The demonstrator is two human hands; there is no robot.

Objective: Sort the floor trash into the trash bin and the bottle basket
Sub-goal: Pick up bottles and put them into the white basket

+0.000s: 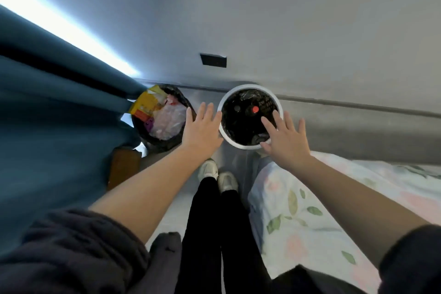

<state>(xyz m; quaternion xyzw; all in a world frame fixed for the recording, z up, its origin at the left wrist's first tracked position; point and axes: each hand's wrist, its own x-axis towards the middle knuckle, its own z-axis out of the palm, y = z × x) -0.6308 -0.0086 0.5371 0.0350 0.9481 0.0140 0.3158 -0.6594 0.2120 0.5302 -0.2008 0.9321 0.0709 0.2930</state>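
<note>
You are holding left grip (201, 126) spread and empty between trash bin (164, 147) and bottle basket (248, 86) | right grip (286, 137) spread, empty, over basket's near rim | red-capped bottle (255, 109) sitting inside basket.

Gray wall (262, 19) w/ a dark outlet (213, 60), teal curtain (47, 114) on left, daylight strip (59, 26) above it, floral bed (310, 210) on right, pale floor (170, 212).

The bin (158, 143), at nine o'clock from the basket (250, 86), is showing crinkled glossy black plastic around shiny plastic wrappers (145, 105). The basket's rim is looking smooth white plastic. At nine o'clock the curtain (47, 114) is hanging as matt cloth; at four o'clock the bedsheet (310, 210) is lying as soft printed cloth.
</note>
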